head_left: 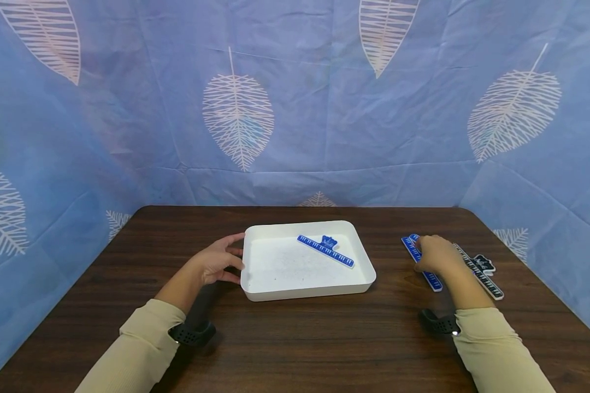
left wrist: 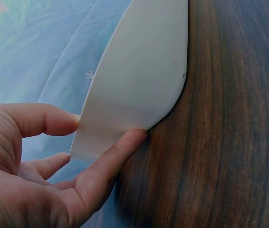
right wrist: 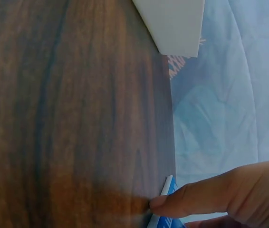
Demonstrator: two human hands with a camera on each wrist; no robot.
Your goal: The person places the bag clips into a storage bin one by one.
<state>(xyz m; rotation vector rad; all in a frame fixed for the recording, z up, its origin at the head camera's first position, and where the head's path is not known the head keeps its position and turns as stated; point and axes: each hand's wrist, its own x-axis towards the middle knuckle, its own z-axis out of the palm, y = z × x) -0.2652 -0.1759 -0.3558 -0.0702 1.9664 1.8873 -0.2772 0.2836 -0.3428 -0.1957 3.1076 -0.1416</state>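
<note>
A white tray (head_left: pixel 307 292) lies on the table, with a blue clip (head_left: pixel 326 251) patterned in piano keys slanting inside it. My left hand (head_left: pixel 215 261) is at the tray's left end, fingers spread. Its thumb (left wrist: pixel 130 141) touches the wall low down, while other fingertips meet the rim. Right of the tray, my right hand (head_left: pixel 438 255) pinches another blue clip (head_left: pixel 431 280); its thumb lies on the long edge in the right wrist view. More blue strip shows beside that clip, partly hidden under the hand. A black piano-key clip (head_left: pixel 491 286) lies just right of the hand.
The dark wooden table (head_left: pixel 319 344) ends at a blue cloth backdrop (head_left: pixel 300 120) with white leaf prints. Dark bands (head_left: pixel 193 333) are worn at both wrists.
</note>
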